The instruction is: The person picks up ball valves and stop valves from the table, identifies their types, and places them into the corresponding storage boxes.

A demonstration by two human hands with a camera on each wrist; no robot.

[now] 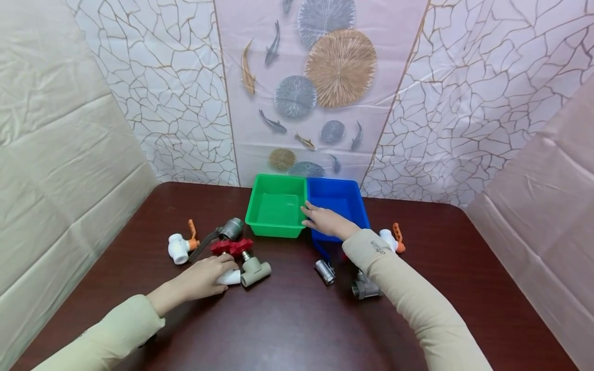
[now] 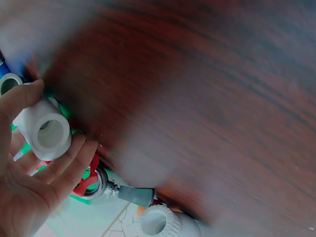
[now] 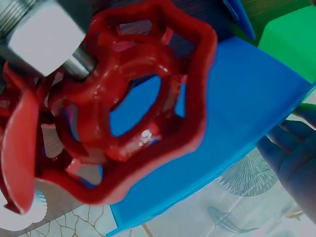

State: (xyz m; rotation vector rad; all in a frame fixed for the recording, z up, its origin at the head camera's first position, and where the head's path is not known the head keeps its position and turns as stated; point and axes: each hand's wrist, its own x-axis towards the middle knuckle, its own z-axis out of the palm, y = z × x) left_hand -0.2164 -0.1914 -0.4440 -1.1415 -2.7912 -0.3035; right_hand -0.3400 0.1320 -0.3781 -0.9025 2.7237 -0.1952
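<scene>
My left hand (image 1: 206, 275) holds a white pipe fitting (image 1: 229, 277) low over the table. In the left wrist view thumb and fingers close round this fitting (image 2: 52, 133), its round opening facing the camera. Touching or close beside it lies a grey-green valve (image 1: 254, 270); red handwheels (image 1: 234, 247) stand just behind. My right hand (image 1: 327, 221) reaches over the blue tray (image 1: 355, 201) to where it meets the green tray (image 1: 250, 216). Its fingers are extended at the shared rim and grip nothing visible. A red handwheel (image 3: 192, 123) fills much of the right wrist view.
On the left lie a white valve with orange handle (image 1: 178, 249) and a metal ball valve (image 1: 231, 228). A small metal valve with blue lever (image 1: 325, 272) and a metal valve (image 1: 364, 287) lie under or near my right arm. Another white valve (image 1: 387, 238) is farther right.
</scene>
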